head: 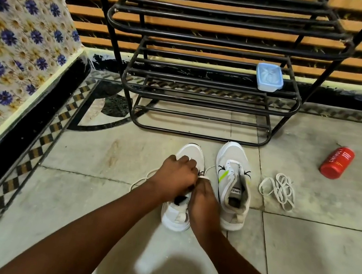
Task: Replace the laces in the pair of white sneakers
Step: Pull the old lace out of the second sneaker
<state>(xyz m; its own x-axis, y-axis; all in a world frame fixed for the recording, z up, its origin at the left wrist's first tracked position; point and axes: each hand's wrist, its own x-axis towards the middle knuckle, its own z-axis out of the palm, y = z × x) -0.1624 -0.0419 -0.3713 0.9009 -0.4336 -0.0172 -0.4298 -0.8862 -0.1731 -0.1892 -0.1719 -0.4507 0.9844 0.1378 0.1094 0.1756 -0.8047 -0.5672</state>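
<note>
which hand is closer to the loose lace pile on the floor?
Right. The right hand is at the left sneaker, nearer the loose lace pile; the left hand sits farther away, left of it.

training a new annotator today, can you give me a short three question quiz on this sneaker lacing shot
1. True or false: both hands are working on the left sneaker, the left hand over its lace area and the right hand beside it.
2. Where does the loose lace pile lie? A) on the shoe rack B) on the floor right of the right sneaker C) inside a sneaker
3. Fill in: the red bottle lies on its ____ on the floor.

Key
1. True
2. B
3. side
</note>
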